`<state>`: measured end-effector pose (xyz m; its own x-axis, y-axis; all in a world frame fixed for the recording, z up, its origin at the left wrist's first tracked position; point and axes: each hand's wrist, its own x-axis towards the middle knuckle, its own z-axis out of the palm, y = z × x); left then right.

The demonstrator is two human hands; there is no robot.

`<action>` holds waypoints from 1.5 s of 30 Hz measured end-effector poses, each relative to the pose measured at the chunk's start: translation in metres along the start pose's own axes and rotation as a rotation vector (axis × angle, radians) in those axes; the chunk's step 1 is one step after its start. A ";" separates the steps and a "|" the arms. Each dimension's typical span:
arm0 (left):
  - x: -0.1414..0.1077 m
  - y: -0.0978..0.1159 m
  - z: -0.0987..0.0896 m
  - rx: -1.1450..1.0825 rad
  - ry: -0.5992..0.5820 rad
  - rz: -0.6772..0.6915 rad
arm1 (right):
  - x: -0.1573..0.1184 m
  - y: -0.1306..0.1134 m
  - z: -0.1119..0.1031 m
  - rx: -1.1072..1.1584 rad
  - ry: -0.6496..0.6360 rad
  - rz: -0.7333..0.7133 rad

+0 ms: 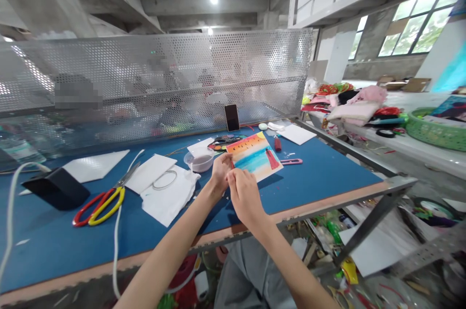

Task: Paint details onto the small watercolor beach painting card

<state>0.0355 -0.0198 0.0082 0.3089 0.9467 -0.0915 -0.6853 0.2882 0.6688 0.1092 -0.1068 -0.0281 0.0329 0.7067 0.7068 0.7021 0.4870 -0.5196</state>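
A painted card (251, 159) with an orange sky, blue water and a red figure is held tilted above the blue table. My left hand (220, 172) is closed on its left edge, thumb and fingers pinching there. My right hand (245, 193) is closed just beside it, overlapping the card's lower left corner. Its fingertips meet those of my left hand, around a small red bit I cannot make out clearly. Behind the card lie a pink craft knife (293, 161) and a paint palette (223, 141).
Red-and-yellow scissors (105, 206), a black box (58, 188) and a white cable (117, 236) lie to the left. A plastic bowl (198, 161) stands near white paper (165, 202). A phone (232, 118) leans on the perforated metal screen (163, 76). A green basket (433, 129) stands right.
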 end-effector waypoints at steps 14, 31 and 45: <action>-0.002 0.000 0.000 -0.021 -0.132 -0.061 | 0.006 0.025 -0.014 0.076 0.013 0.025; 0.000 0.000 -0.002 -0.047 -0.159 -0.155 | 0.017 0.050 -0.037 0.074 0.144 0.143; 0.001 0.001 -0.003 -0.042 -0.152 -0.185 | 0.018 0.060 -0.048 0.034 0.166 0.173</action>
<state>0.0329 -0.0182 0.0066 0.5251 0.8457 -0.0957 -0.6335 0.4634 0.6196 0.1860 -0.0893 -0.0234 0.2691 0.6880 0.6740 0.6515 0.3853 -0.6535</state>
